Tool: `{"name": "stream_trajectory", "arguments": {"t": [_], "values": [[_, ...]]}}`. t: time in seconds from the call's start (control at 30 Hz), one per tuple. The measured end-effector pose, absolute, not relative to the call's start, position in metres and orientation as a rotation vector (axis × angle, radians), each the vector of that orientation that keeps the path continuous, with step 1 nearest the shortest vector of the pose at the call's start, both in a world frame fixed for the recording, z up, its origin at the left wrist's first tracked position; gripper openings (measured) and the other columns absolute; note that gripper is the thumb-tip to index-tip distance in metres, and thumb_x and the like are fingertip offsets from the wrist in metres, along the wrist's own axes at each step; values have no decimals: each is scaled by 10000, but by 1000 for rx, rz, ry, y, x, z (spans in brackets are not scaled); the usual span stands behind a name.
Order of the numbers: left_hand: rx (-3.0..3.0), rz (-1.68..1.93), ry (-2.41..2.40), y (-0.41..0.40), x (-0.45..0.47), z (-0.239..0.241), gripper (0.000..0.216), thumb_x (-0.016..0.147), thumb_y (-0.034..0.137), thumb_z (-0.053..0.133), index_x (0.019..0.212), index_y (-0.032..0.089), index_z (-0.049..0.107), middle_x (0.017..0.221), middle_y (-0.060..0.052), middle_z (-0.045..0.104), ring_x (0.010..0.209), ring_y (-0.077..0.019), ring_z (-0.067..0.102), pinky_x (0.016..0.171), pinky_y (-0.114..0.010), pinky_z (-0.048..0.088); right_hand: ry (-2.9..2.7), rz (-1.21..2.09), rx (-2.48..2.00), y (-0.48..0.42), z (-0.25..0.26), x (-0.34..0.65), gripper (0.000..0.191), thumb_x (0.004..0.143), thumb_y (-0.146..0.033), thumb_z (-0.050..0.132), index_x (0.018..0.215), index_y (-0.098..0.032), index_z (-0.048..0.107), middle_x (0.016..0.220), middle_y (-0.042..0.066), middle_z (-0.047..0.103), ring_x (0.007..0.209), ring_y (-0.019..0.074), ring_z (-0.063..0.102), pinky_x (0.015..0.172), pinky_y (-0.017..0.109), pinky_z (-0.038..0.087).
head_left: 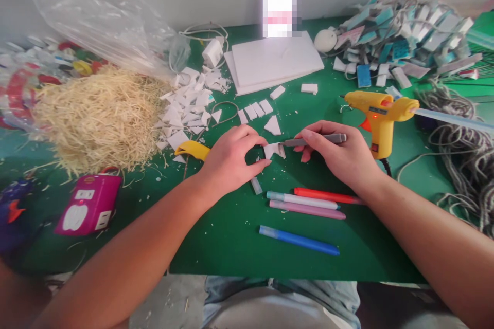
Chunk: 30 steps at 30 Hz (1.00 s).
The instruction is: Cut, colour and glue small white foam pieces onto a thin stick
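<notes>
Mid-table on the green tabletop [227, 247], between the two hands, lies a small white piece [275, 150]. Its long axis runs about 9 to 3; its notched edge faces 6 o'clock. Grey pen [335, 139] comes in at its 3 o'clock side, tip pointing to 9, tail to 3, axis almost level across; tip at the piece, exact contact too small to tell.

Right hand [335, 150]: fingers closed round the pen barrel, thumb on top. Left hand [231, 157]: thumb and index curved in a wide C, tips by the piece's 10 and 7 o'clock corners; cannot tell if they pinch it.

Around the piece: clear cap [257, 186] at 7, close to left thumb. Yellow curved object [193, 150] at 9, partly behind left hand. Red pen [322, 195], pale pen [303, 200] and pink pen [306, 209] at 4, blue pen [299, 240] at 5, all lying roughly 9 to 3. Triangular white offcut [272, 125] near at 12, white boards [276, 64] farther at 12. White scraps [185, 108] at 10, straw heap [100, 118] between 9 and 10, magenta box [89, 200] between 8 and 9. Yellow glue gun [380, 123] between 2 and 3, nozzle to 9, red light lit. Grey cord bundle [457, 139] at 3.
</notes>
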<state>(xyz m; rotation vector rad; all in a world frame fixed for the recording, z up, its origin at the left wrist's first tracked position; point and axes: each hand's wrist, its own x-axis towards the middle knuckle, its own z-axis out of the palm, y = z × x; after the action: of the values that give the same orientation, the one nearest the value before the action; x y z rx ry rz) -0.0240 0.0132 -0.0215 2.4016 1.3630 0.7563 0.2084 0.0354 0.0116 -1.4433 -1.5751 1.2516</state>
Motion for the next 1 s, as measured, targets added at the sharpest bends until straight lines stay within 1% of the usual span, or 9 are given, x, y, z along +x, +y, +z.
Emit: {"name": "stream_trajectory", "arguments": {"t": [0.13, 0.27, 0.37, 0.5, 0.63, 0.77, 0.87, 1.0], "values": [[2408, 742, 1368, 13, -24, -22, 196, 892, 261, 735, 1060, 166, 701, 1041, -70, 676, 974, -215, 657, 850, -348, 569, -1607, 1280, -1452, 35, 12, 209, 249, 867, -301, 629, 647, -197, 675, 528, 1, 668, 487, 131, 592, 533, 259, 486], [2380, 749, 1374, 13, -24, -22, 190, 892, 259, 731, 1053, 162, 701, 1029, -71, 675, 960, -213, 656, 838, -347, 573, -1577, 1248, -1463, 35, 14, 209, 216, 868, -308, 630, 692, -202, 698, 524, -2, 665, 532, 149, 627, 559, 265, 503], [2370, 735, 1371, 13, -24, -22, 203, 890, 262, 734, 1066, 168, 701, 1050, -73, 674, 974, -217, 659, 850, -356, 576, -1592, 1284, -1469, 36, 15, 208, 240, 844, -279, 622, 619, -206, 665, 511, -2, 658, 467, 134, 586, 517, 267, 483], [2384, 757, 1367, 13, -25, -22, 186, 894, 256, 728, 1052, 159, 704, 1032, -77, 675, 967, -220, 662, 840, -354, 578, -1577, 1240, -1466, 36, 15, 209, 225, 869, -297, 620, 679, -205, 698, 524, 2, 670, 530, 147, 623, 550, 261, 489], [2384, 740, 1358, 13, -24, -21, 193, 897, 261, 726, 1061, 160, 703, 1046, -80, 675, 979, -221, 663, 850, -355, 577, -1587, 1272, -1481, 35, 14, 209, 258, 865, -285, 629, 623, -206, 670, 509, -2, 656, 486, 135, 595, 528, 261, 475], [2375, 742, 1378, 12, -23, -21, 190, 892, 255, 732, 1053, 158, 702, 1038, -75, 676, 967, -213, 657, 844, -349, 576, -1551, 1249, -1452, 36, 13, 209, 204, 885, -323, 650, 732, -201, 709, 539, -1, 676, 565, 157, 650, 595, 268, 515], [2374, 740, 1374, 12, -23, -21, 182, 892, 254, 731, 1049, 166, 701, 1032, -68, 677, 963, -209, 656, 844, -349, 574, -1577, 1262, -1463, 36, 12, 209, 246, 888, -319, 644, 673, -205, 683, 517, 2, 663, 541, 158, 639, 586, 273, 513], [2371, 743, 1374, 12, -23, -21, 178, 897, 256, 727, 1044, 161, 700, 1026, -72, 677, 958, -213, 655, 839, -354, 575, -1555, 1248, -1465, 36, 12, 209, 220, 889, -319, 643, 710, -205, 704, 547, 5, 685, 564, 157, 651, 595, 269, 519]]}}
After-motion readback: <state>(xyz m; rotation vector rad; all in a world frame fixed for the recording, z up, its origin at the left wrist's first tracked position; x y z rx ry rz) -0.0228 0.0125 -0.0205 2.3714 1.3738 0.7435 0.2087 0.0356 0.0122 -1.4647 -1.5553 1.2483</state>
